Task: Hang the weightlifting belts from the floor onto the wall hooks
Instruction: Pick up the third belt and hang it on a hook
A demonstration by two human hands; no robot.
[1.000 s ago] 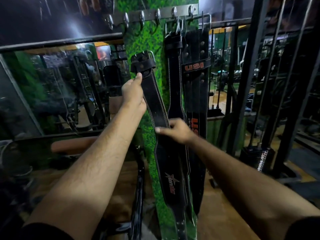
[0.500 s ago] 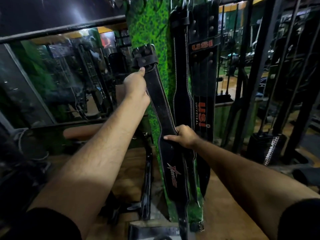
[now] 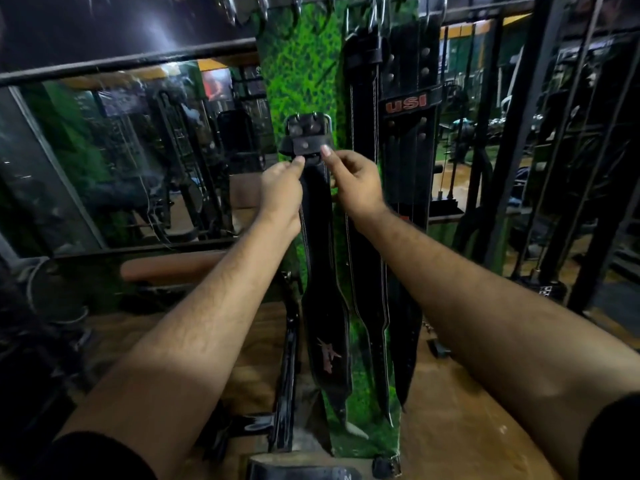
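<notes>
A black leather weightlifting belt hangs upright in front of the green wall panel, its metal buckle on top. My left hand grips the strap's left edge just below the buckle. My right hand pinches the right edge at the same height. Two more black belts hang from the hooks to the right: a stitched one and one marked USI. The row of metal wall hooks runs along the top edge, partly cut off.
A mirror covers the wall on the left, above a brown padded bench. Black rack posts and cables stand on the right. A black frame rises from the wooden floor. Another dark object lies at the bottom edge.
My right hand let go of the belt's middle and rose to the strap beside the buckle. The belt swung from tilted to upright. The view shifted slightly.
</notes>
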